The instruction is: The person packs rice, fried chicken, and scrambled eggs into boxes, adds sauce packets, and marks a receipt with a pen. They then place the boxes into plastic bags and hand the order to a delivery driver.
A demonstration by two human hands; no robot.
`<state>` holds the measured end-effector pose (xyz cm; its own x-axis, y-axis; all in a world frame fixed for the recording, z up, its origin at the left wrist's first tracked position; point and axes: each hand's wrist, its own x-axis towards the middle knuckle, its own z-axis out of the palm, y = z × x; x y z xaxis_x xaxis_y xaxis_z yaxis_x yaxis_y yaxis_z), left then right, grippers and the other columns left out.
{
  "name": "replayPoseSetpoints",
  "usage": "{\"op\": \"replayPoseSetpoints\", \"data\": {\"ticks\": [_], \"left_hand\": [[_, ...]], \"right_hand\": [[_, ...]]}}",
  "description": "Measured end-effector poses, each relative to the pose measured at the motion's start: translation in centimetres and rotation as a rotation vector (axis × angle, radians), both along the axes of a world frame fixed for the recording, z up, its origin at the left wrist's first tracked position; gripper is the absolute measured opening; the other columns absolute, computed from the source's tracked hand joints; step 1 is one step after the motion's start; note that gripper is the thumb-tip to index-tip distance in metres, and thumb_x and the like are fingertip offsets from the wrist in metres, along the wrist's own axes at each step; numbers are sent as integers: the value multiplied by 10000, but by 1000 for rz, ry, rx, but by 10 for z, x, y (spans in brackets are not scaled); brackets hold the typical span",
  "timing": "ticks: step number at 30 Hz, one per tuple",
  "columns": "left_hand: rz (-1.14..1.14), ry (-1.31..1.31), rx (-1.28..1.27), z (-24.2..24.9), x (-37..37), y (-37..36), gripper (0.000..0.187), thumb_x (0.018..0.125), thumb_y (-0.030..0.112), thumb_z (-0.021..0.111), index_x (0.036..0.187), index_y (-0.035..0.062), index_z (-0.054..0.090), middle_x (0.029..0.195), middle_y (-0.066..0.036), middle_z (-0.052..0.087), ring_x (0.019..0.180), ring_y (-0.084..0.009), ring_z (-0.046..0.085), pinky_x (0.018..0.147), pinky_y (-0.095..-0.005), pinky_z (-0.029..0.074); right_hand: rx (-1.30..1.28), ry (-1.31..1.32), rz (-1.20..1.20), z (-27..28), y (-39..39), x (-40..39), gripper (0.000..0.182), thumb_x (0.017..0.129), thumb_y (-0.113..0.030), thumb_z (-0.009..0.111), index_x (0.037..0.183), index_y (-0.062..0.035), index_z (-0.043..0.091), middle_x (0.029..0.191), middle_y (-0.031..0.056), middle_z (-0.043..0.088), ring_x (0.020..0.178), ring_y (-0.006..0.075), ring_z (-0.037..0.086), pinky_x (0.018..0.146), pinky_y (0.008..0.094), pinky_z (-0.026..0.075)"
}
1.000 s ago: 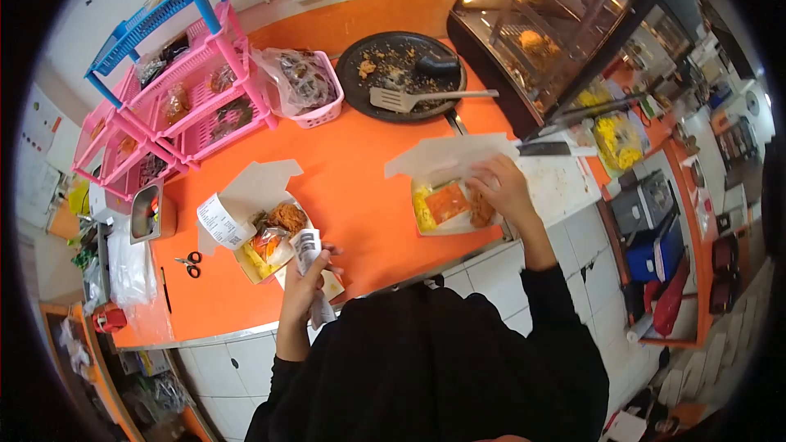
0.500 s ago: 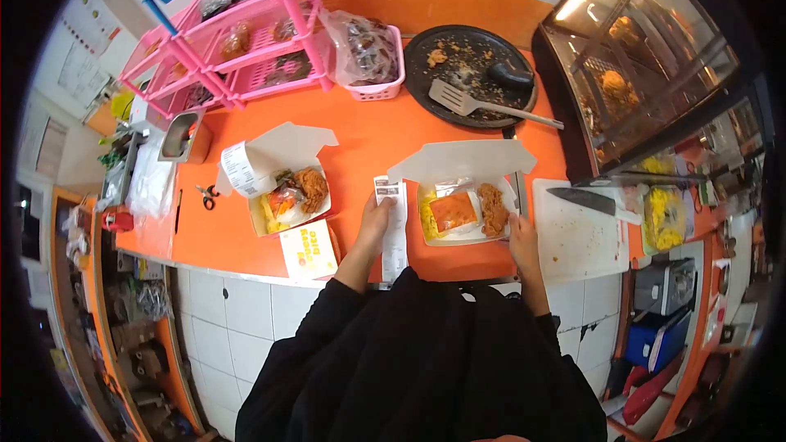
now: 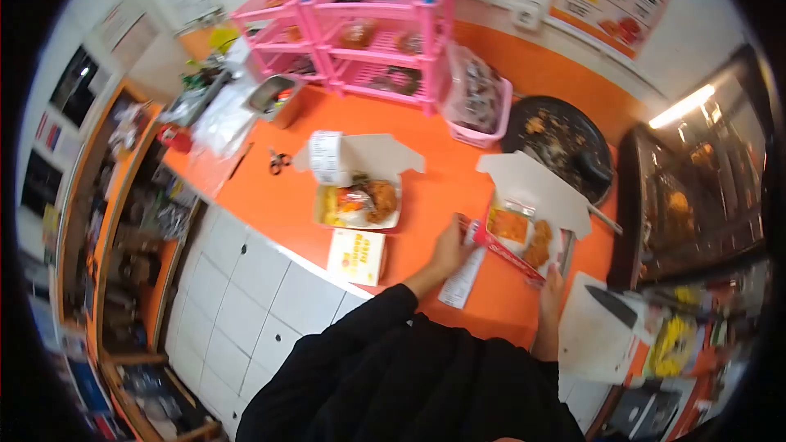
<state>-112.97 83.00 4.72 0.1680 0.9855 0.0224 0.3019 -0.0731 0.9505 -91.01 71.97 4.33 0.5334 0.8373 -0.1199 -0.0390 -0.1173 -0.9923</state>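
Note:
My left hand [image 3: 447, 250] is closed on a long white receipt [image 3: 461, 281], which hangs down over the orange counter. My right hand [image 3: 550, 301] grips the near right corner of an open cardboard meal box [image 3: 506, 254] with a red outer wall. Inside that box are an orange-wrapped packet [image 3: 511, 226] and a piece of fried chicken [image 3: 539, 244]. Left of my hands stands a second open meal box [image 3: 374, 226] with fried chicken [image 3: 381, 200] and other food. A receipt [image 3: 326, 155] is on its raised lid, and a small closed white box [image 3: 357, 257] with yellow print sits before it.
Pink shelves [image 3: 381, 71] and a pink basket [image 3: 476, 137] line the back. A round black pan [image 3: 565, 135] stands beside a lit glass display case [image 3: 679, 196]. A knife [image 3: 612, 305] lies on the white cutting board [image 3: 583, 342]. Scissors [image 3: 279, 163] lie at left.
The view has turned left and tilted. The meal box under my right hand now sits at an angle, its red wall showing. My left hand, with the receipt, is closer to that box.

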Motion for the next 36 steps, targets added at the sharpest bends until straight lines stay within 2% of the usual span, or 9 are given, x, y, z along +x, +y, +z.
{"op": "replayPoseSetpoints", "data": {"ticks": [3,9,11,14,20,23,25,29,36], "left_hand": [[31,417,333,22,-15,-9,563,676,221,801,1075,41,446,1001,-120,522,915,-210,542,773,-332,461],[158,180,334,91,-101,-7,584,700,236,783,1109,-1,440,1028,-133,473,956,-247,492,823,-350,426],[456,-88,563,106,-150,17,559,718,236,772,1100,-6,444,1007,-117,463,923,-218,479,807,-353,422],[738,168,571,109,-219,56,528,734,224,762,1092,-9,451,1035,-122,480,947,-193,488,816,-334,419],[125,-459,276,98,-261,79,416,781,121,711,1086,-21,466,882,-85,560,789,-152,568,700,-258,454],[-119,-319,208,136,-297,61,305,787,73,689,1029,-14,525,808,-74,562,702,-142,582,622,-250,475],[-296,-105,503,144,-338,56,214,786,63,681,966,4,581,819,-79,555,704,-151,587,608,-264,492],[-439,-36,355,105,-405,69,186,731,40,675,909,44,620,843,-59,571,751,-171,600,665,-287,488],[-503,345,483,37,-456,69,148,699,83,643,844,110,640,927,26,615,864,-165,567,786,-314,395]], "right_hand": [[-92,-35,8,-13,3,9,452,977,-370,380,1095,43,521,821,87,571,593,149,597,534,272,518],[-274,-55,-99,9,8,-3,502,943,-419,454,1166,28,497,879,67,540,696,121,536,599,273,451],[219,-457,-441,-2,14,-8,450,949,-360,453,1184,22,478,946,79,521,820,146,512,721,285,436],[277,-424,-487,64,16,-58,400,953,-303,435,1181,23,472,1028,111,511,945,176,490,849,297,401],[319,-471,237,133,96,-224,352,933,-225,470,1180,26,476,1154,128,518,1071,176,491,883,300,408],[221,107,579,147,136,-332,324,872,-87,567,1165,26,492,1166,119,535,1057,169,526,862,291,430],[244,183,564,151,149,-369,359,848,-42,585,1184,24,479,1146,114,549,1039,175,543,865,297,434],[466,437,480,169,135,-421,403,807,9,609,1188,23,477,1076,98,588,983,167,576,879,310,445],[325,210,734,155,96,-451,326,731,-3,665,1044,19,575,1080,97,574,1031,207,545,913,321,402]]}}
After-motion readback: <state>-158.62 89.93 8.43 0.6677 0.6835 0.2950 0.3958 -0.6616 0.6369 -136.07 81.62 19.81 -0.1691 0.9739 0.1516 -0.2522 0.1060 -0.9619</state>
